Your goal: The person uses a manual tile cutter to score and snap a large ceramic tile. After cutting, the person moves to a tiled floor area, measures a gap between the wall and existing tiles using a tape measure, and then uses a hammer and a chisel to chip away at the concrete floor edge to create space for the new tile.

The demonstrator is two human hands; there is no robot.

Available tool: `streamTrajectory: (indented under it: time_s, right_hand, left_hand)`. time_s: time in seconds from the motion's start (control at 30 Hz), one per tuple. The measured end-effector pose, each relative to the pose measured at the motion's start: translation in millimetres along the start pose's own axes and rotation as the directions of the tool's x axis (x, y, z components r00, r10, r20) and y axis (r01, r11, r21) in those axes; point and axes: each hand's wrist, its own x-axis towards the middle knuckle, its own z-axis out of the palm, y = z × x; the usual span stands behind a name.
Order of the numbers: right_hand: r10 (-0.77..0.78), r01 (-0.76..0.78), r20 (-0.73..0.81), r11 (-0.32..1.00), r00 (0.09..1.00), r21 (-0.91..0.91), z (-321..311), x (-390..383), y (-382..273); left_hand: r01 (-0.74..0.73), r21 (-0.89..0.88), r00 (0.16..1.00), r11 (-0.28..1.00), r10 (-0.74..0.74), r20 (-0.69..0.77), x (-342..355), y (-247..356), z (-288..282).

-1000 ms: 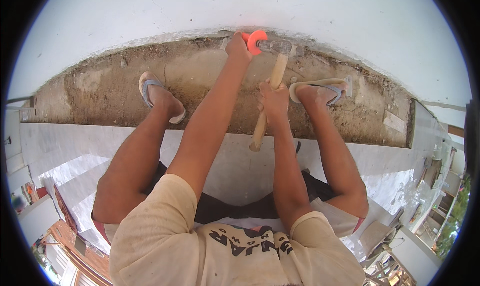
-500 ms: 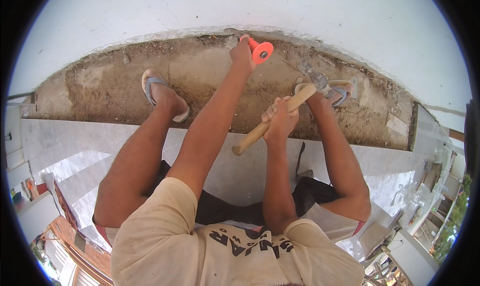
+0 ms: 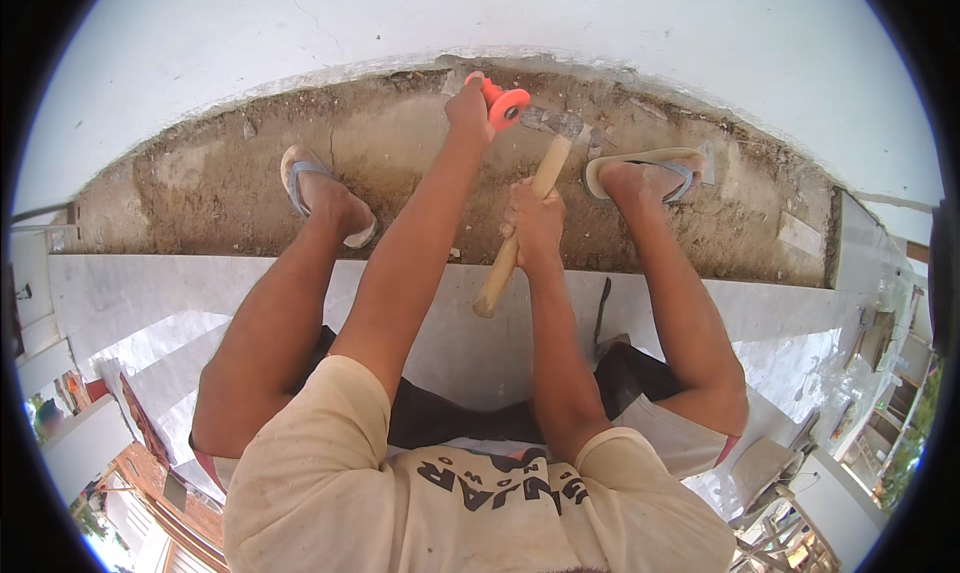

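White wall (image 3: 480, 13) taken as our landmark; along its foot runs a rough, bare brown cement strip (image 3: 240, 203); farther out from the wall, smooth grey tiles (image 3: 150, 278). Nearest the wall we note the left hand (image 3: 471, 108), fingers wrapped tightly around the orange grip of a guarded chisel (image 3: 508, 110); it is held over the strip, close to the wall's foot; its tip we cannot make out. Farther from the wall, the right hand (image 3: 536, 220) grasps the wooden handle of a hammer (image 3: 553, 163); the handle slants, its butt out from the wall over the tiles, its metal head nearer the wall and beside the chisel's guard; whether the two touch, we cannot tell. Left flip-flop (image 3: 296, 173) and right flip-flop (image 3: 645, 157), both worn, rest on the strip below the wall; a pale flat fragment (image 3: 800, 235) lies farther from it, near the strip's right end.
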Motion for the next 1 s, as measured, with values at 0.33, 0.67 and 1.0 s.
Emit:
streamTrajectory:
  time_s: [0.33, 0.67, 1.0]
  right_hand:
    - [-0.282, 0.319, -0.324, 0.946, 0.903, 0.063, 16, 18, -7]
    - [-0.355, 0.435, -0.288, 0.852, 0.889, 0.291, -16, 0, -56]
    - [-0.214, 0.215, -0.013, 0.975, 0.977, 0.048, -17, 14, -51]
  left_hand:
    - [-0.011, -0.065, 0.999, 0.998, 0.009, -0.035, -5, -6, 37]
    - [-0.046, -0.1, 0.994, 0.994, 0.036, -0.099, 12, -9, 29]
    - [-0.04, -0.188, 0.997, 0.981, 0.025, -0.079, 23, -4, 32]
